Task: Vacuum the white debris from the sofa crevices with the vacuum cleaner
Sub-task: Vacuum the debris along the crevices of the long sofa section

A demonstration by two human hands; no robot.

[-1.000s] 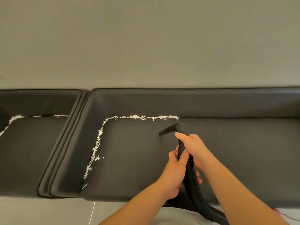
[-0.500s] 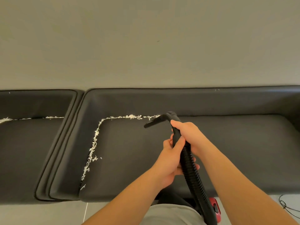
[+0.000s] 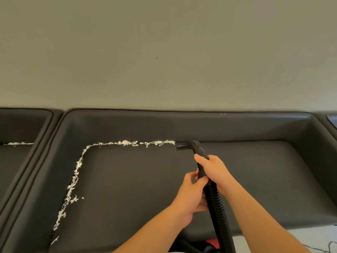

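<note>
A: Two hands on one vacuum hose point(image 3: 217, 203): right hand point(image 3: 213, 168) grasping high, left hand point(image 3: 191, 194) grasping lower.
B: Nozzle point(image 3: 184, 146) at sofa point(image 3: 255, 170) back crevice, just beside white debris point(image 3: 127, 143); second debris strip point(image 3: 18, 143) far left.

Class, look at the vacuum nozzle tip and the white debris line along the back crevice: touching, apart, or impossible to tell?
Apart. The head view shows a narrow strip of dark sofa between the nozzle tip and the debris line's right end.

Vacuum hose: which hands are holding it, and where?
Both. The right hand grips the vacuum hose near the nozzle; the left hand grips just below.
</note>
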